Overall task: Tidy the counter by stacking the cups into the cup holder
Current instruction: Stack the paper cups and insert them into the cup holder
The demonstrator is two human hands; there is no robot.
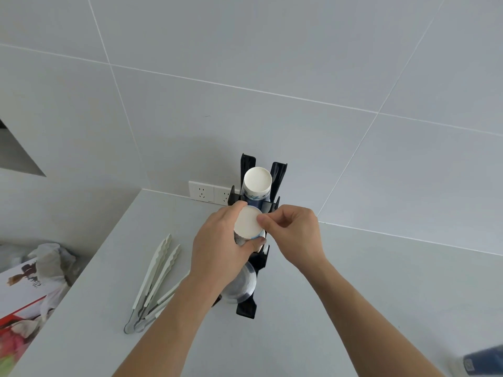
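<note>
While left hand point(217, 240) wrapped the upside-down cup point(247, 223) over the holder point(246, 308), right hand point(291, 235) pinched its base rim. Light, crushable paper: gripping the sidewall softly looked safest.

A kitchen: tiled wall point(272, 63), white counter point(353, 295), wall sockets point(208, 192), serving tongs point(152, 281).

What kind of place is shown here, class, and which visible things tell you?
Probably a kitchen or pantry counter: grey tiled wall, wall sockets, a black cup holder holding paper cups, and tongs.
</note>
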